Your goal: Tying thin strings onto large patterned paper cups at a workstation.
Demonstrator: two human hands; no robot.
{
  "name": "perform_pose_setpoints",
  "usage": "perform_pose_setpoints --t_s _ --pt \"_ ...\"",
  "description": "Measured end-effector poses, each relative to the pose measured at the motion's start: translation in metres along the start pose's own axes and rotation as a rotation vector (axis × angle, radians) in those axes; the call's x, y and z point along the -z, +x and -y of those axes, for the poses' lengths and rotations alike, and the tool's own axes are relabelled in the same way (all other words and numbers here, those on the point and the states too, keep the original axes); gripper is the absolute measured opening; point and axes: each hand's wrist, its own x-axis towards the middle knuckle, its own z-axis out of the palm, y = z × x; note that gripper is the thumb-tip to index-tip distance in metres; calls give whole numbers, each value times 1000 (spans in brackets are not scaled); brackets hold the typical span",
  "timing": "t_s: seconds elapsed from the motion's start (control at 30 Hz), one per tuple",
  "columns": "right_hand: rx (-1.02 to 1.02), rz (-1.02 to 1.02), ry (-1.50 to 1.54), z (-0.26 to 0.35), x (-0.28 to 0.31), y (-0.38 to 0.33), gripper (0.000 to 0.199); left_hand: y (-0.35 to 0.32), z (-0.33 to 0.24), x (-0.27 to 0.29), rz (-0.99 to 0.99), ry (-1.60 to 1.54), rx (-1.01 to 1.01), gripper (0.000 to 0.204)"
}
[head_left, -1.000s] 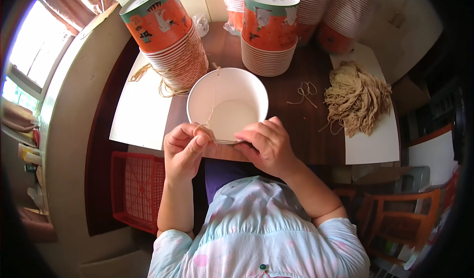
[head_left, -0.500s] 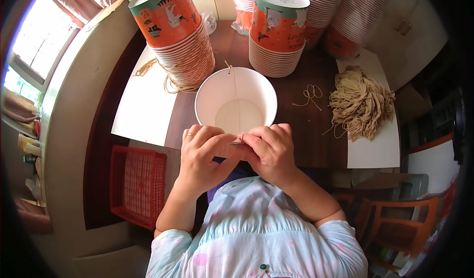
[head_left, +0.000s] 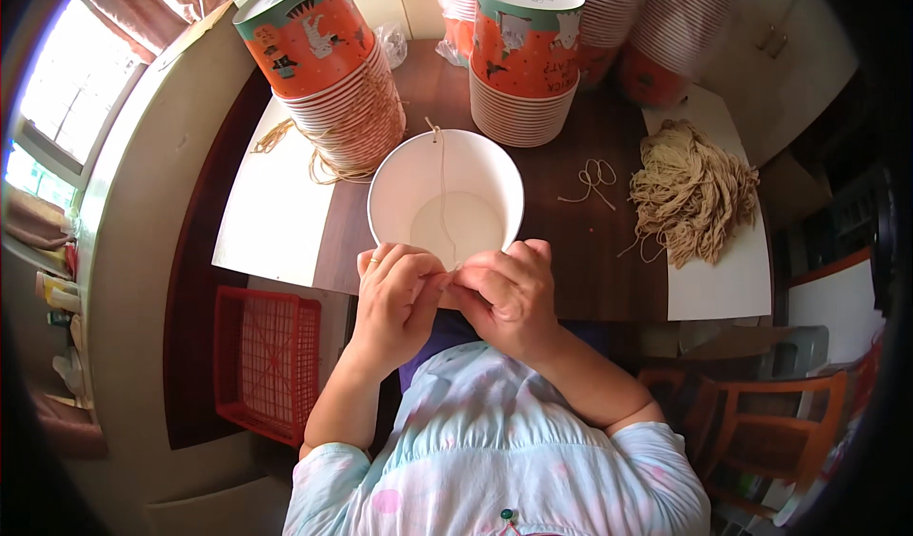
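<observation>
An open white paper bucket (head_left: 380, 198) stands at the table's near edge, its mouth facing up. A thin beige cord (head_left: 443, 179) is fastened through its far rim and runs across the inside toward my fingers. My left hand (head_left: 398, 289), with a ring on one finger, and my right hand (head_left: 509, 289) meet at the near rim. Fingers and thumbs of both are pinched together around the cord's near end. The fingertips nearly touch, and they hide the near rim and whatever knot or hole lies there.
Upside-down orange and green bucket stacks stand at the back left (head_left: 319, 46) and back centre (head_left: 526, 41), cords draped around the left one. A heap of cords (head_left: 694, 189) lies at right, one loose cord (head_left: 593, 182) beside it. A red plastic crate (head_left: 268, 365) sits lower left.
Both hands have drawn closer together at the fingertips, the right one moving slightly left. The cord inside the bucket hangs in a looser curve. The whole view has shifted a little.
</observation>
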Motion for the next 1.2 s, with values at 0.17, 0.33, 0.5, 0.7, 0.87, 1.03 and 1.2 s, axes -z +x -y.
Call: perform_pose_setpoints --t_s 0.17,0.33,0.5,0.7,0.87,1.03,1.2 --pt "-6 -12 -14 -1 0 -2 15 -5 1 8 -197 -340 177 8" --pt "-2 29 -15 -2 -1 -1 20 -1 5 7 -258 -192 95 15" --pt "-132 -23 112 -1 22 9 38 -10 24 5 -347 -13 392 62" --pt "-487 297 53 -82 35 74 62 0 33 -5 -319 -525 527 42" --pt "-580 786 1021 -74 53 113 92 2 20 20 -518 272 -348 42" --pt "-563 585 1311 -48 60 141 97 26 26 74 -520 387 -864 39" --pt "-272 451 1143 13 36 199 107 55 30 121 -571 432 -686 51"
